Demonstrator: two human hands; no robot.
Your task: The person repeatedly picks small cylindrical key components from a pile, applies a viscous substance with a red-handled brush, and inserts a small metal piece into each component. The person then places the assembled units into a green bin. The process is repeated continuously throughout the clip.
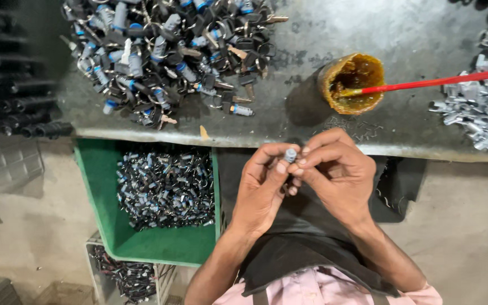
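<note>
Both hands meet just off the near edge of the bench (289, 133), over the person's lap: the left hand (261, 189) and the right hand (334, 172) each close a narrow fingertip grip on one small grey lock cylinder (291, 154), held upright between them. From where I stand, the likeliest slip is the cylinder popping out of that pinch; with nothing but the dark apron (289, 248) and the floor below, it could roll away, or drop into the green bin (100, 186) of finished pieces at the left knee. The grease pot (352, 83) sits close to the bench edge just beyond the hands, with a red-handled brush (436, 82) propped in it and jutting right; a careless reach could catch that handle and tip the pot. Room is tight: a heap of keyed cylinders (165, 56) fills the far left of the bench, a pile of bright metal parts (478, 107) the right, leaving only a bare strip around the pot.
</note>
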